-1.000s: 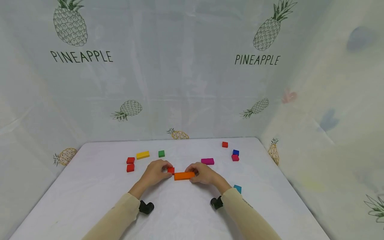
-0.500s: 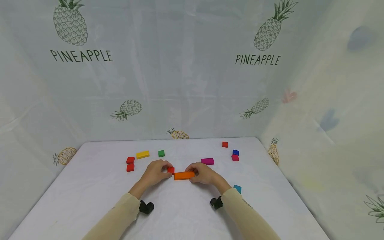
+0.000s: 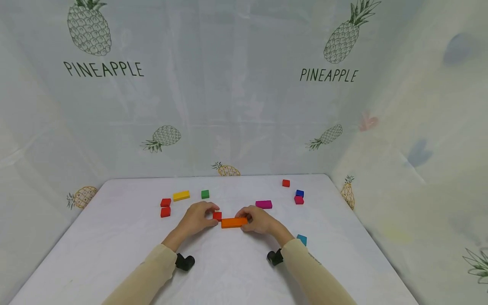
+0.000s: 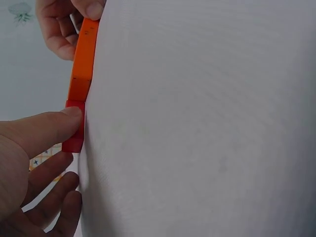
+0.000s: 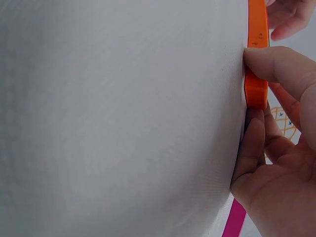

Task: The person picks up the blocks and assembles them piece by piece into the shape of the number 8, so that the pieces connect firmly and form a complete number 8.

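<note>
In the head view, the left hand [image 3: 195, 218] pinches a small red block [image 3: 217, 216] with its fingers, near the middle of the white table [image 3: 228, 275]. The right hand [image 3: 259, 220] has its fingers gripping the right end of a long orange block [image 3: 231, 223], just right of the small red block. Farther back lie a yellow block [image 3: 181, 195], a green block [image 3: 205, 194] and a magenta bar [image 3: 264, 204]. Two more red blocks [image 3: 165, 212] sit at left, one behind the other. Toward the right, a blue block [image 3: 300, 193] is just behind a pink block [image 3: 299, 200], and a teal block [image 3: 302, 239] lies beside the right forearm.

In the left wrist view, the left thumb presses the small red block, whose end meets the orange block.

In the right wrist view, the right thumb lies across the orange block near its end, and the magenta bar shows at the bottom edge
</note>
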Action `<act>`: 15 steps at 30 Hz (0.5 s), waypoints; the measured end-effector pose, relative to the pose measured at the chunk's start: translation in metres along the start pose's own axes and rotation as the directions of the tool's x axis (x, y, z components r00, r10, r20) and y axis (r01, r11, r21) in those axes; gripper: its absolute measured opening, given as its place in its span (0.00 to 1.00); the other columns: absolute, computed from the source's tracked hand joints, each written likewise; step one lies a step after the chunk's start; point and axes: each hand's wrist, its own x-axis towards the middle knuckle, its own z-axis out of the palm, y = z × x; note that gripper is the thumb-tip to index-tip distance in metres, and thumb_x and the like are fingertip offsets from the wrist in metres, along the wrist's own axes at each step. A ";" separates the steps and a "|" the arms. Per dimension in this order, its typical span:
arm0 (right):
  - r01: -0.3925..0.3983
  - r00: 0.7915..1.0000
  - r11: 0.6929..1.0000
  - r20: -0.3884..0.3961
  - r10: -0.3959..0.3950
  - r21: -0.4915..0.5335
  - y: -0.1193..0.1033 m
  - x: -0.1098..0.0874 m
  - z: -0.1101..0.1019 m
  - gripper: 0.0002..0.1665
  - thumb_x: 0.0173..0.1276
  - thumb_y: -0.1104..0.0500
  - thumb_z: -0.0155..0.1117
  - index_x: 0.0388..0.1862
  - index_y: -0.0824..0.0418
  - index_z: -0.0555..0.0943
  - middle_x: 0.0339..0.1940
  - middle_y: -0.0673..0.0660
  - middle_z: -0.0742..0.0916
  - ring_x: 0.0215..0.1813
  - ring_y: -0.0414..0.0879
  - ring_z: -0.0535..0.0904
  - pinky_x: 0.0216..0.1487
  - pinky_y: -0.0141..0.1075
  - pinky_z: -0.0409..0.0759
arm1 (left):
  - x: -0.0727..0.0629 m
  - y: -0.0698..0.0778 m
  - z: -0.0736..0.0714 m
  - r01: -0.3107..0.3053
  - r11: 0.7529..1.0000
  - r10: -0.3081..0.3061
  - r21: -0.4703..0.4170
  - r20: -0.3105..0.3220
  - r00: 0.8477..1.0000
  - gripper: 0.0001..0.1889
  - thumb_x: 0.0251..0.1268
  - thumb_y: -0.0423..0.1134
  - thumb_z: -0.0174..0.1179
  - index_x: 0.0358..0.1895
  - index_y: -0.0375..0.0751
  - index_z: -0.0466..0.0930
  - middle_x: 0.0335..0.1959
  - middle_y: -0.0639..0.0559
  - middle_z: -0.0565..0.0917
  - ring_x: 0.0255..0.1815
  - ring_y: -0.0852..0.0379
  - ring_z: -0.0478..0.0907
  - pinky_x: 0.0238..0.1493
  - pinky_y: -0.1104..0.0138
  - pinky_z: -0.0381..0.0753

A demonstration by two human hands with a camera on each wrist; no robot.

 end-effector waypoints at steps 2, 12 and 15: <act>0.002 1.000 1.000 0.000 -0.002 0.001 0.000 0.000 0.000 0.18 0.70 0.62 0.75 0.56 0.52 0.86 0.48 0.50 0.84 0.52 0.47 0.77 0.60 0.44 0.81 | 0.000 0.000 -0.002 0.000 1.000 0.000 0.003 0.003 1.000 0.22 0.59 0.41 0.81 0.57 0.54 0.88 0.50 0.57 0.86 0.52 0.55 0.79 0.62 0.52 0.84; 0.006 1.000 1.000 0.008 -0.006 -0.006 0.002 0.000 -0.001 0.18 0.71 0.61 0.75 0.57 0.50 0.85 0.49 0.48 0.84 0.53 0.45 0.77 0.60 0.41 0.82 | -0.007 -0.002 -0.023 0.003 1.000 -0.003 0.004 -0.015 1.000 0.25 0.62 0.40 0.78 0.63 0.52 0.86 0.58 0.53 0.86 0.59 0.49 0.80 0.60 0.50 0.85; 0.015 1.000 1.000 0.009 -0.015 -0.006 0.003 0.000 -0.001 0.18 0.71 0.62 0.75 0.57 0.51 0.85 0.49 0.48 0.84 0.53 0.45 0.77 0.59 0.41 0.82 | -0.011 -0.005 -0.033 0.004 1.000 -0.004 0.012 -0.022 1.000 0.25 0.63 0.41 0.78 0.64 0.52 0.85 0.59 0.50 0.86 0.60 0.46 0.80 0.59 0.49 0.85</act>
